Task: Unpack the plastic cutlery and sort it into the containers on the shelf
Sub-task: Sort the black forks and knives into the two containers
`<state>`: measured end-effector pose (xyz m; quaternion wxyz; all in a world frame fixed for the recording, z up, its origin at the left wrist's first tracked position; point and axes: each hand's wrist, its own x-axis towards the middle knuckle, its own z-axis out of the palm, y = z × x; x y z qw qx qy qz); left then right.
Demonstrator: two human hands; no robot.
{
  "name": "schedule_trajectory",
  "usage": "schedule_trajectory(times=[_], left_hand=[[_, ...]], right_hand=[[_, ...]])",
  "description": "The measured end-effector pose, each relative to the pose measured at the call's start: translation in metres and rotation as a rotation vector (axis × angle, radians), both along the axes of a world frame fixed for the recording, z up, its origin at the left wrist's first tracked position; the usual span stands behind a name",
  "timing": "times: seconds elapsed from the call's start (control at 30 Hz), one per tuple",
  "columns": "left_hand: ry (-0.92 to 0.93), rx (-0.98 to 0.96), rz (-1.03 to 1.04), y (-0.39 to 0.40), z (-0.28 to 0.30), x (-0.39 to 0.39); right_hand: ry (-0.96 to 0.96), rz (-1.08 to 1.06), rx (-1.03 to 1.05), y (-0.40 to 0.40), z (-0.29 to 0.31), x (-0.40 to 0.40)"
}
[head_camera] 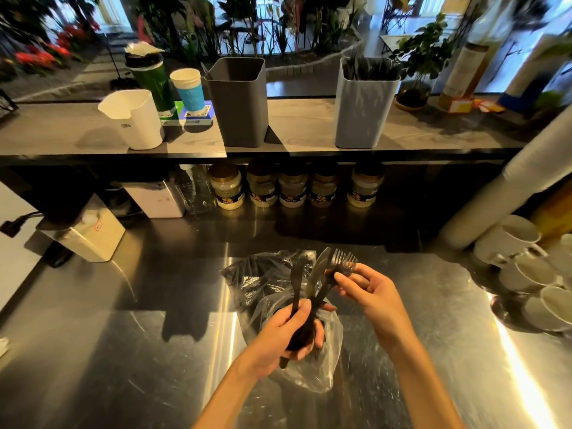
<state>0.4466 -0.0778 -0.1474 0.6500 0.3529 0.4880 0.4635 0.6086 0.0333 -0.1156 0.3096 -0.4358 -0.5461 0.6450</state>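
My left hand (289, 331) grips a bunch of black plastic cutlery (301, 286) by the handles, fanned upward, over a clear plastic bag (266, 280) on the steel counter. My right hand (368, 289) pinches the heads of black forks (342, 263) at the top of the bunch. On the shelf above stand a dark grey container (240, 103), with one utensil handle showing at its left rim, and a light grey container (363, 106) holding several black utensils. A white container (139, 119) stands to the left.
A green bottle (151, 78) and a paper cup (188, 88) stand behind the white container. Jars (292, 187) line the space under the shelf. White mugs (532, 274) crowd the counter's right side beside a tall sleeve of cups (507, 187). A white box (93, 230) sits at left.
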Motion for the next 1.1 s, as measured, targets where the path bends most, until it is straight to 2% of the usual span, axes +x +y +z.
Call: schedule_trajectory(times=[0.17, 0.37, 0.53, 0.6, 0.7, 0.83, 0.87, 0.97, 1.1], left_hand=[[-0.086, 0.002, 0.047, 0.001, 0.002, -0.001], [0.005, -0.005, 0.084, 0.004, 0.003, -0.001], [0.001, -0.038, 0.101, 0.015, 0.003, -0.002], [0.024, -0.080, 0.155, 0.019, 0.003, -0.002], [0.165, -0.119, 0.271, 0.028, 0.008, 0.000], [0.264, -0.114, 0.311, 0.038, 0.014, -0.005], [0.259, -0.106, 0.332, 0.040, 0.015, -0.005], [0.264, -0.018, 0.440, 0.048, 0.022, -0.009], [0.464, 0.089, 0.412, 0.059, 0.032, -0.008]], right_hand=[[0.026, -0.002, -0.010, 0.000, 0.002, -0.003], [0.030, 0.016, 0.029, 0.002, 0.001, -0.006], [0.021, 0.047, 0.089, 0.007, 0.008, -0.013], [0.025, -0.038, 0.148, 0.009, 0.012, -0.018], [0.023, -0.217, 0.221, 0.014, 0.014, -0.027], [0.357, -0.267, 0.073, 0.018, 0.022, -0.042], [0.369, -0.271, 0.078, 0.020, 0.023, -0.045], [0.226, -0.202, 0.122, 0.020, 0.023, -0.053], [0.024, -0.076, 0.206, 0.015, 0.027, -0.067]])
